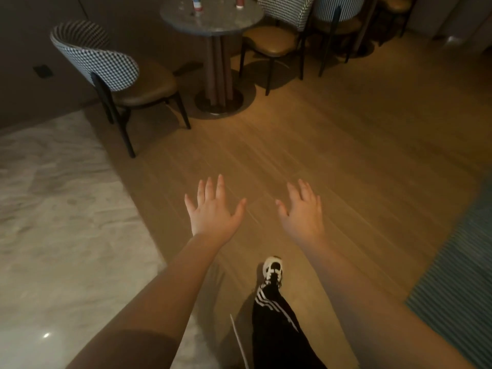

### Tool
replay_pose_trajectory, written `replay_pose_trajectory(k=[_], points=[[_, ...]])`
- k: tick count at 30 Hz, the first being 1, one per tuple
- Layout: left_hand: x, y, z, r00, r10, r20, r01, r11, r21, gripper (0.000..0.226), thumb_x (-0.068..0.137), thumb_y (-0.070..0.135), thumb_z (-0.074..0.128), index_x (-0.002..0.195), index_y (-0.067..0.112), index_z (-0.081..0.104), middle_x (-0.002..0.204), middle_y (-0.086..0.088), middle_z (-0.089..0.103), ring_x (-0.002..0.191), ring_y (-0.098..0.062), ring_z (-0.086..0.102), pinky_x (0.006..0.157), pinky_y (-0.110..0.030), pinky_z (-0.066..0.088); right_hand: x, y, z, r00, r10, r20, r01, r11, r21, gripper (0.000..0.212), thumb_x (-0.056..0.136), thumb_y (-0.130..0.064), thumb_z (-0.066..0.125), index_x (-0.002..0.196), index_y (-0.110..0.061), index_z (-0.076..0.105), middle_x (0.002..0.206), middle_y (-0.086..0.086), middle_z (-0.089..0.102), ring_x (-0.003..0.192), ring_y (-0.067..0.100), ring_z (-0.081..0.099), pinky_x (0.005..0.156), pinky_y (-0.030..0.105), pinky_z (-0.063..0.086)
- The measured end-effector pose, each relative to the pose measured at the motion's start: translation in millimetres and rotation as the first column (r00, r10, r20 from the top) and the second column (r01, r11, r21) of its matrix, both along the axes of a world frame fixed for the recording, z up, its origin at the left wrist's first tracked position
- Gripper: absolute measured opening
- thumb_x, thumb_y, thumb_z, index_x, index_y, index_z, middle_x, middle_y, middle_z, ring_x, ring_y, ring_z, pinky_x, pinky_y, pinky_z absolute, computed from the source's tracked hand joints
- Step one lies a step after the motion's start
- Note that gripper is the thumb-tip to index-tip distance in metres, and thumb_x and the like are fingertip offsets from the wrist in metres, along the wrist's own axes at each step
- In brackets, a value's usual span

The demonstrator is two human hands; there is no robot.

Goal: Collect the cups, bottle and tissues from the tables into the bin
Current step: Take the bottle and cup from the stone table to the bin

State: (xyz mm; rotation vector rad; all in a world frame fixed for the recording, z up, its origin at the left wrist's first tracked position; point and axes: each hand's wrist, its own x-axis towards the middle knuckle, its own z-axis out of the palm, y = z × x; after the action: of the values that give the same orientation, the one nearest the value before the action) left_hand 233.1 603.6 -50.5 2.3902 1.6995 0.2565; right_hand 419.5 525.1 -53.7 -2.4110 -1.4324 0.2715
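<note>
A round grey stone table [223,25] stands far ahead at the top of the view. On it stand a cup or bottle with a red and blue label [197,3] and a red cup [240,1], both cut off by the frame's top edge. My left hand [213,210] and my right hand [302,213] are stretched out over the wooden floor, palms down, fingers spread, holding nothing. Both are well short of the table. No bin and no tissues are in view.
A checked-back chair [106,62] with a brown seat stands left of the table; another [279,38] and a striped one [338,20] stand to its right. Pale marble flooring [53,209] lies left, a teal striped rug [458,275] right. My leg and shoe [273,267] step forward.
</note>
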Motion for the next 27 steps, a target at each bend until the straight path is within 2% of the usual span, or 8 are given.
replay_pose_trajectory(k=[5, 11, 18, 23, 27], points=[[79, 145, -9, 0.999, 0.038, 0.005, -0.038, 0.999, 0.001, 0.083, 0.086, 0.072, 0.014, 0.153, 0.024, 0.003, 0.160, -0.005, 0.012, 0.147, -0.021, 0.001, 0.115, -0.056, 0.003, 92, 154, -12, 1.000, 0.017, -0.001, -0.017, 1.000, 0.025, 0.059, 0.096, -0.049, 0.037, 0.147, -0.020, 0.029, 0.159, 0.007, 0.017, 0.147, 0.021, 0.009, 0.119, 0.047, 0.008], [162, 310, 5, 0.991, 0.135, 0.016, -0.134, 0.990, -0.049, 0.084, 0.084, 0.073, 0.012, 0.153, 0.026, -0.002, 0.160, -0.005, 0.009, 0.147, -0.021, 0.000, 0.115, -0.056, 0.004, 187, 325, 2, 0.995, 0.087, -0.044, -0.088, 0.996, -0.022, 0.058, 0.096, -0.049, 0.036, 0.146, -0.018, 0.032, 0.158, 0.009, 0.021, 0.146, 0.024, 0.012, 0.119, 0.049, 0.012], [220, 468, 13, 0.972, 0.227, 0.065, -0.225, 0.973, -0.044, 0.085, 0.084, 0.073, 0.015, 0.153, 0.025, 0.001, 0.160, -0.004, 0.012, 0.147, -0.021, 0.003, 0.114, -0.055, 0.004, 241, 492, 25, 0.987, 0.157, -0.046, -0.158, 0.987, -0.026, 0.056, 0.098, -0.047, 0.036, 0.146, -0.019, 0.032, 0.157, 0.009, 0.022, 0.146, 0.023, 0.013, 0.119, 0.047, 0.012], [250, 586, 6, 0.955, 0.264, 0.132, -0.262, 0.964, -0.033, 0.084, 0.085, 0.071, 0.020, 0.152, 0.023, 0.005, 0.159, -0.003, 0.015, 0.146, -0.019, 0.004, 0.115, -0.054, 0.006, 271, 616, 9, 0.979, 0.201, -0.042, -0.201, 0.980, 0.012, 0.054, 0.097, -0.046, 0.038, 0.145, -0.020, 0.034, 0.157, 0.008, 0.022, 0.145, 0.025, 0.018, 0.118, 0.048, 0.014], [272, 708, 1, 0.956, 0.247, 0.159, -0.248, 0.969, -0.013, 0.081, 0.088, 0.067, 0.027, 0.153, 0.023, 0.007, 0.159, -0.002, 0.016, 0.146, -0.019, 0.004, 0.115, -0.053, 0.005, 298, 741, -7, 0.985, 0.174, -0.017, -0.173, 0.985, 0.020, 0.055, 0.095, -0.044, 0.043, 0.145, -0.021, 0.033, 0.157, 0.007, 0.022, 0.145, 0.025, 0.017, 0.118, 0.046, 0.016]])
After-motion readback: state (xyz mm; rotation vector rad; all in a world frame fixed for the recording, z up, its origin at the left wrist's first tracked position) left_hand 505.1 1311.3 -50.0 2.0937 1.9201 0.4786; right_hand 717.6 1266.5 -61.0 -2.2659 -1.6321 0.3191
